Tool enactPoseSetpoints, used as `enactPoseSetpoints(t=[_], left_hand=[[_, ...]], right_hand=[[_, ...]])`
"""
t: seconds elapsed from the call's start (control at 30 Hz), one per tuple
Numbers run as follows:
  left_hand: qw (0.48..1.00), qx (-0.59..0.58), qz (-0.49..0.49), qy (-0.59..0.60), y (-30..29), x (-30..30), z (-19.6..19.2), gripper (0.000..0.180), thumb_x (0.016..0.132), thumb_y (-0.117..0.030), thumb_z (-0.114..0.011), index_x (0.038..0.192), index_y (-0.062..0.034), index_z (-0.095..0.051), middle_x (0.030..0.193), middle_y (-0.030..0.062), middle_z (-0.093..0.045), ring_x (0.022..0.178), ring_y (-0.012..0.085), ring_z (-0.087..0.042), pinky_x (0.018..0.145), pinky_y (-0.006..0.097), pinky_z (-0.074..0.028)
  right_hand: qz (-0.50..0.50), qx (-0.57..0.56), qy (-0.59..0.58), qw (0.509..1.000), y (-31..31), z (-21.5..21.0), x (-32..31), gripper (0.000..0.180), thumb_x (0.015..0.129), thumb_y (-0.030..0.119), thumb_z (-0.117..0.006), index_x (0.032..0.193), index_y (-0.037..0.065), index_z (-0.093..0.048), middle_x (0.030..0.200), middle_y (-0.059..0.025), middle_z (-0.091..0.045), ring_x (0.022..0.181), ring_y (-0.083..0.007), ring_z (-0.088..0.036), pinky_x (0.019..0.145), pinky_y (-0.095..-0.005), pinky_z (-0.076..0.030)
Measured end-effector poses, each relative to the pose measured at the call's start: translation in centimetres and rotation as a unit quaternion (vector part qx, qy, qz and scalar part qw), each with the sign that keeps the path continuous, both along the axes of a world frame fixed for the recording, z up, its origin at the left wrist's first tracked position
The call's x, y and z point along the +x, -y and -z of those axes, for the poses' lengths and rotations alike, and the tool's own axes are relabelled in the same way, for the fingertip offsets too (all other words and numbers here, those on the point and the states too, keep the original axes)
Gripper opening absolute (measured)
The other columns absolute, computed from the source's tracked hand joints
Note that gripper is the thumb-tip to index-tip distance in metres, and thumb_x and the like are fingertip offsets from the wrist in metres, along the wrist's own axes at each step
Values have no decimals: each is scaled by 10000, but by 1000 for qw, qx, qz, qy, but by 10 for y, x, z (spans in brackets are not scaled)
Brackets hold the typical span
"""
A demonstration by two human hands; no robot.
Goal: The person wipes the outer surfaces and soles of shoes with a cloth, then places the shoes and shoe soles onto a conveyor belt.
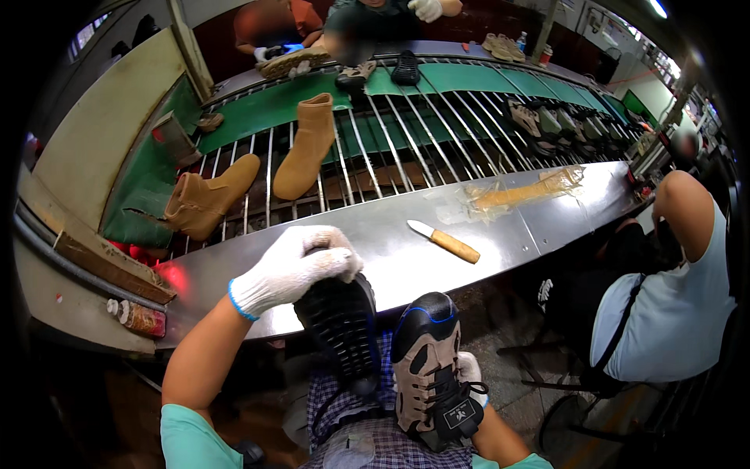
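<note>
White knit cotton glove on left hand (293, 266), over matt black rubber lugged sole (341, 328). Tan suede-and-mesh hiking shoe (430, 375), black laces, glossy toe cap. Brushed steel worktable (375, 234), reflective. Wooden-handled knife (445, 241). Soft matt suede tan boots (305, 148) on bare metal conveyor rods (406, 133).

Wooden-handled knife (445, 241) on near steel ledge (547, 211); two tan boots (306, 145) (209, 202) on far-left roller conveyor (406, 133).

White knit glove (293, 266) with blue cuff is showing against a black ridged sole (340, 328); tan suede boots (306, 147) are lying on green belting (266, 109).
</note>
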State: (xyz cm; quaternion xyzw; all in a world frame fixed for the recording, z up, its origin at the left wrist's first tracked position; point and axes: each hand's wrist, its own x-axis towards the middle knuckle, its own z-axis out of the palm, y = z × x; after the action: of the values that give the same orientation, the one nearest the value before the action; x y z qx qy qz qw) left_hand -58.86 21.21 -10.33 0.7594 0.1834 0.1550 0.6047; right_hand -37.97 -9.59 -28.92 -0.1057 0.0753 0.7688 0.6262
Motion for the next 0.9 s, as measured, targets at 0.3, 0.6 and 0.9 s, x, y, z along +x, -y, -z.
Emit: enactPoseSetpoints(t=[0.3,0.6,0.9], left_hand=[[998,12,23,-58,16,24,42,284,1011,-288,-739,1001,-4,-750,975,77,-762,925,149,-679,908,324,-549],[952,-278,76,104,9,32,112,377,880,-371,-739,850,5,-738,931,136,-734,1065,306,-684,1087,462,-490],[959,-242,135,57,12,39,100,370,888,-385,-790,851,-19,-756,993,114,-746,1112,273,-673,1131,460,-471]], right_hand=[[-8,-117,158,980,-18,-11,-23,641,1168,468,-423,1636,31,-399,1589,-162,-553,1408,-304,-584,1190,-465,-496],[-69,-79,255,961,-17,0,-22,566,1195,386,-356,1595,-4,-448,1509,-188,-611,1308,-282,-658,1118,-425,-551],[-62,-97,247,962,-26,-10,-32,573,1193,411,-349,1556,-11,-486,1451,-205,-644,1239,-283,-698,1060,-438,-600]])
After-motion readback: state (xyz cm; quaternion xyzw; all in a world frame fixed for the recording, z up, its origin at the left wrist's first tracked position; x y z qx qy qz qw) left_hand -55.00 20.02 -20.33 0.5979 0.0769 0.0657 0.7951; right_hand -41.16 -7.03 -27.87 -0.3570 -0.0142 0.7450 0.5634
